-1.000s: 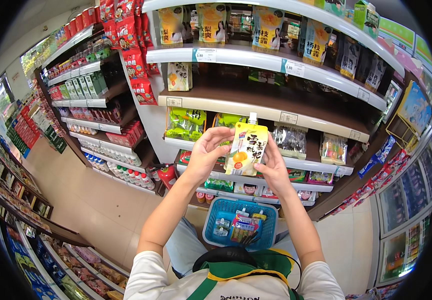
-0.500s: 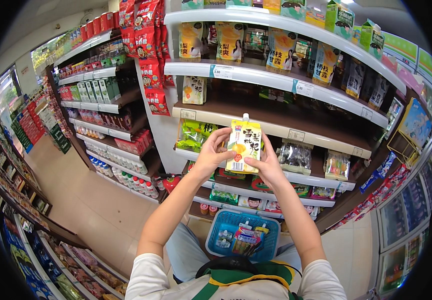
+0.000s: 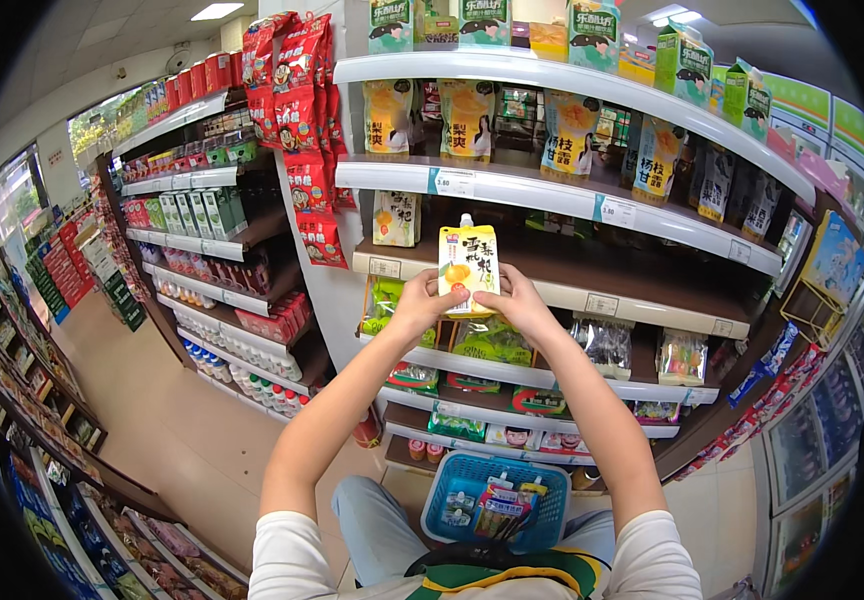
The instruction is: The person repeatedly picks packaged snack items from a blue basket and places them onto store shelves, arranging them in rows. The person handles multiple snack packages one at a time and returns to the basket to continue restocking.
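The person stood facing the snack shelves with both arms raised, and between the two hands was a flat yellow-and-white stand-up pouch with a small white spout cap [image 3: 468,270]. The left hand [image 3: 420,305] had closed on the pouch's lower left edge, fingers curled behind and thumb in front; the right hand [image 3: 515,300] pinched the lower right edge the same way. Held by its bottom corners like that, the pouch stood upright with its printed face turned toward the person, presumably so it could be set down square or looked over.

Directly behind the grip ran a brown wooden shelf with a white price strip [image 3: 552,285], mostly bare there, and just to the left of the hands, further back, stood another pale yellow pouch of the same kind [image 3: 396,218]. Below the grip lay green foil bags [image 3: 492,340] on the next shelf. Far beneath the forearms, close to the person's body, sat a blue plastic shopping basket [image 3: 552,525] with a few small packets in it, leaving both hands free for the pouch.
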`<state>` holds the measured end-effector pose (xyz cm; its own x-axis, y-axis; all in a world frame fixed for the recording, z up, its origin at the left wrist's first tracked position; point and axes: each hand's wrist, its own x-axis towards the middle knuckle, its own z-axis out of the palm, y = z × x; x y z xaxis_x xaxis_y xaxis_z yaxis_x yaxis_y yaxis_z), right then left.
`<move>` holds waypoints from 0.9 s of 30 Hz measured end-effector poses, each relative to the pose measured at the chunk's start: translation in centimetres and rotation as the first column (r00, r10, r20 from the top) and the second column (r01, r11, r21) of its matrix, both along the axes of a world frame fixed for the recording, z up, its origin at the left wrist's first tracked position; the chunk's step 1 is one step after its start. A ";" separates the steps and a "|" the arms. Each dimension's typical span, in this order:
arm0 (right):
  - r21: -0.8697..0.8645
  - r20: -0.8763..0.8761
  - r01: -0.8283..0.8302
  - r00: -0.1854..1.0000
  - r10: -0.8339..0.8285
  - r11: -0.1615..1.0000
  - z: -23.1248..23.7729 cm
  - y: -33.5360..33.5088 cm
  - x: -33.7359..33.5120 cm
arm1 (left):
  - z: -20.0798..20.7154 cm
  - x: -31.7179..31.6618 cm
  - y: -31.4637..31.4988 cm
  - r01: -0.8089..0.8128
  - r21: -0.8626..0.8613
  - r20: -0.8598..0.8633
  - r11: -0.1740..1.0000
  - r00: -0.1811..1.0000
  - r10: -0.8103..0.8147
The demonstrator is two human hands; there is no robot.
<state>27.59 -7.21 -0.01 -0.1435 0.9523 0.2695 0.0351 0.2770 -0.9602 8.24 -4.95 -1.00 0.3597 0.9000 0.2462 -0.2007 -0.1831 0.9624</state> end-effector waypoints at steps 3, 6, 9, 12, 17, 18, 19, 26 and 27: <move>0.016 0.090 -0.047 0.995 0.046 0.999 0.7 1.2 0.3 | 0.0 0.0 1.7 -0.026 0.047 0.036 0.999 0.999 0.025; 0.068 0.086 -0.043 0.996 0.037 0.997 0.9 2.3 0.3 | -0.1 0.5 3.3 -0.067 0.133 0.041 0.989 0.997 0.062; 0.106 0.067 0.035 0.997 -0.043 0.994 0.8 4.1 0.0 | -0.2 1.0 5.4 -0.150 0.302 -0.019 0.941 0.986 0.163; 0.174 0.151 0.146 0.973 -0.173 0.974 1.2 6.0 0.5 | 0.4 1.9 7.0 -0.235 0.473 -0.081 0.849 0.948 0.307; 0.214 0.030 0.180 0.981 -0.191 0.960 1.9 7.6 -0.5 | 1.1 2.0 10.6 -0.257 0.515 -0.090 0.818 0.932 0.350; 0.241 0.039 0.203 0.975 -0.218 0.949 1.6 8.5 -0.2 | 1.4 2.2 11.1 -0.262 0.526 -0.096 0.809 0.927 0.362; 0.269 0.047 0.224 0.968 -0.245 0.937 1.3 9.3 0.0 | 1.6 2.4 11.5 -0.265 0.536 -0.102 0.801 0.922 0.374; 0.390 0.111 0.372 0.889 -0.444 0.842 -0.4 11.6 0.0 | 1.3 3.3 12.6 -0.336 0.610 -0.164 0.718 0.833 0.529; 0.405 0.129 0.400 0.865 -0.485 0.822 -0.3 11.3 -0.2 | 1.2 3.3 12.6 -0.343 0.610 -0.185 0.714 0.815 0.549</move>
<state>27.40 4.13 -0.32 0.1754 0.7716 0.6114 0.4318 0.4978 -0.7522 11.52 7.66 0.20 0.0991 0.7335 0.6724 0.3489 -0.6585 0.6669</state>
